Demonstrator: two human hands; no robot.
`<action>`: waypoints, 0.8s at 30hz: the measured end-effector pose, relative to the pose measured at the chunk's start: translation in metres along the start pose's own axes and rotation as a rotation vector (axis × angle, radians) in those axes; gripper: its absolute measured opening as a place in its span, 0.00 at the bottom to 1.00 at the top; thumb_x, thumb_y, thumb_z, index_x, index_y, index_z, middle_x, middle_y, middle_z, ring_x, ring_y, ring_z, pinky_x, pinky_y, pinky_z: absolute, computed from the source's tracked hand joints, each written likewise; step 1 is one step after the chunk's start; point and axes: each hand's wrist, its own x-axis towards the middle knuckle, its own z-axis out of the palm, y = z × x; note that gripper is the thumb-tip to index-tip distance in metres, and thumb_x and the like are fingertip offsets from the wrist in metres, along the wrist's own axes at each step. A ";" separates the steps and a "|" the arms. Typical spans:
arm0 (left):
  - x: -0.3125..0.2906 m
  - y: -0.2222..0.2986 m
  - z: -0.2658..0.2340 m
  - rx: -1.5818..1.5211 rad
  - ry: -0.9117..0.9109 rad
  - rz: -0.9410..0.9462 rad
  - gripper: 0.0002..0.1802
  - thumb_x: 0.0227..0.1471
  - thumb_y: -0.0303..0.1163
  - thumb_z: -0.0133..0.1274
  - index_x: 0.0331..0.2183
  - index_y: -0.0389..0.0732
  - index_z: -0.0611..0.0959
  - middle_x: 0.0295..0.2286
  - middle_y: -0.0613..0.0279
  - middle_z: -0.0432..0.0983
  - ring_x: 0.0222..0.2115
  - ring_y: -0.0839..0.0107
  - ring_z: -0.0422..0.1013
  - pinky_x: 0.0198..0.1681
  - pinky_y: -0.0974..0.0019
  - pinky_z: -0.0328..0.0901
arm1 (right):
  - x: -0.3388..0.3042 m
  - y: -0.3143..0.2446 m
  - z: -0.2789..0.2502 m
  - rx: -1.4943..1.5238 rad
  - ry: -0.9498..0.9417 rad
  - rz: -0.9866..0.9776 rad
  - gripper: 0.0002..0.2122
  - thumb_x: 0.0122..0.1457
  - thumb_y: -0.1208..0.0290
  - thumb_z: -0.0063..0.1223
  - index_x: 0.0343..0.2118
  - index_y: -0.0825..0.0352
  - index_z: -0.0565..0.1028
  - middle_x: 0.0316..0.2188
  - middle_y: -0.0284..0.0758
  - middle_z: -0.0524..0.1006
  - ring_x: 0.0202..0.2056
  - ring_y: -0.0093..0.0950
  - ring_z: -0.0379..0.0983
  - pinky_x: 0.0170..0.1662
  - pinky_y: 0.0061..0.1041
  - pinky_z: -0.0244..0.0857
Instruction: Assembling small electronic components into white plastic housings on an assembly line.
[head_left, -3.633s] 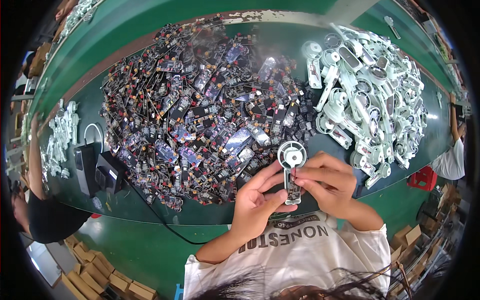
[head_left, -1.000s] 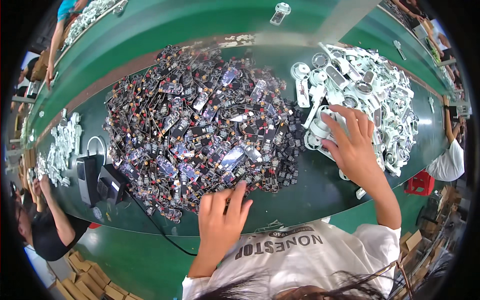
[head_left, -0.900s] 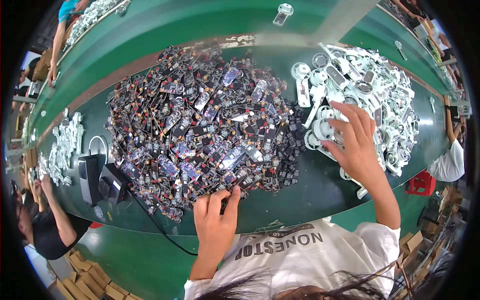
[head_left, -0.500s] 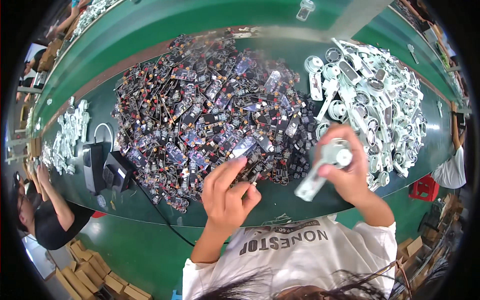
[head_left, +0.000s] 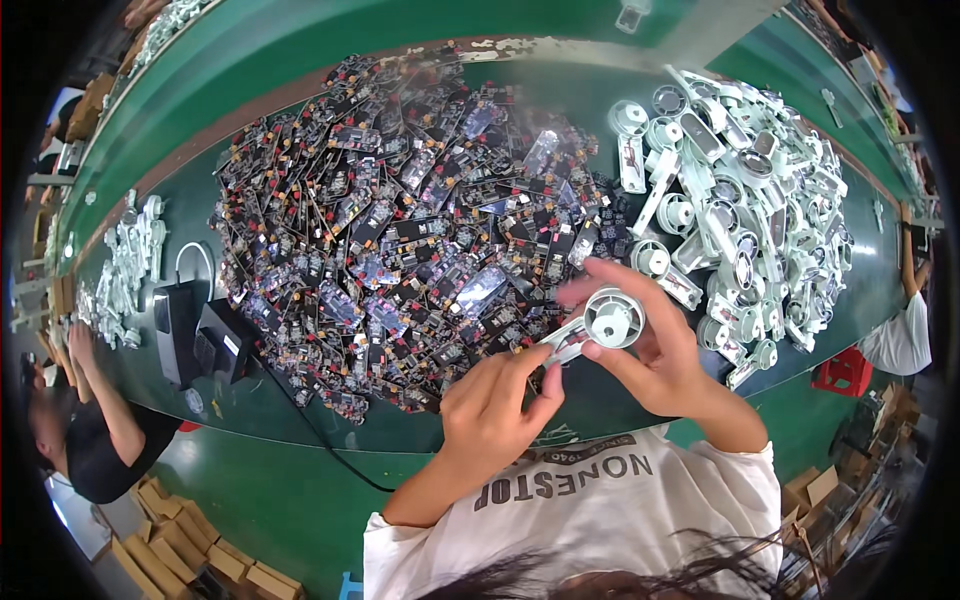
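Note:
A white plastic handheld fan housing [head_left: 614, 318], with a round ribbed head and a narrow handle, is held just above the near side of the table. My right hand [head_left: 668, 368] is closed round its head, with the thumb on the near rim. At the handle end, my left hand [head_left: 490, 405] has its thumb and fingertips closed on it. Whether a small part is also between those fingertips is hidden. Past both hands lies a wide heap of small circuit boards [head_left: 400, 230] with dark blocks and coloured wires.
On the right is a large pile of white fan housings [head_left: 745, 200]. Left of the boards stand two black boxes [head_left: 178, 330] with a cable, and more white plastic parts [head_left: 135, 265]. A co-worker in black [head_left: 110, 440] sits at the left; a red stool [head_left: 840, 372] stands at the right.
My right hand has brought the fan housing leftward and turned it so its round head shows. My left hand has moved right and now meets the handle.

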 end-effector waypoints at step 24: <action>-0.004 -0.005 0.005 -0.391 -0.002 -0.207 0.11 0.46 0.18 0.58 0.35 0.35 0.80 0.25 0.57 0.77 0.23 0.66 0.73 0.25 0.68 0.66 | -0.004 0.010 0.012 -0.096 0.116 -0.075 0.06 0.49 0.81 0.62 0.31 0.70 0.79 0.28 0.39 0.77 0.29 0.28 0.72 0.31 0.24 0.64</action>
